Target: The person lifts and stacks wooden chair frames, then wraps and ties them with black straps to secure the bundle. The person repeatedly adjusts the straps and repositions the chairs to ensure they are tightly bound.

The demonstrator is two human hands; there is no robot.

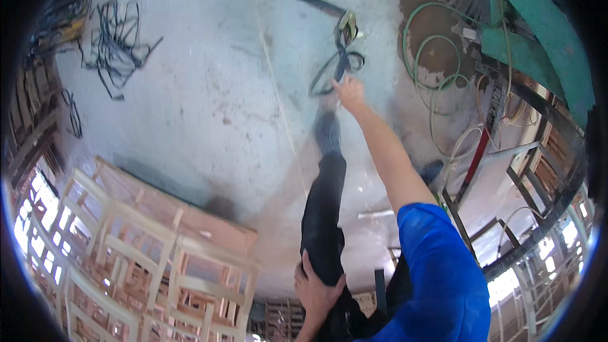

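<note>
My right hand reaches down at the end of an outstretched arm, its fingers closed on a dark flat strap. The strap loops and twists over the floor. Along it, beyond my hand, sits a yellowish metal piece that looks like a ratchet buckle, and a dark strip sticks out past that. My left hand rests on my bent knee, thumb and fingers apart around the black trouser leg, holding no object.
Unpainted wooden chair frames crowd the lower left. A tangle of dark straps lies on the floor at the upper left. Green hose coils and a green machine are on the right, near a red bar and a dark metal frame.
</note>
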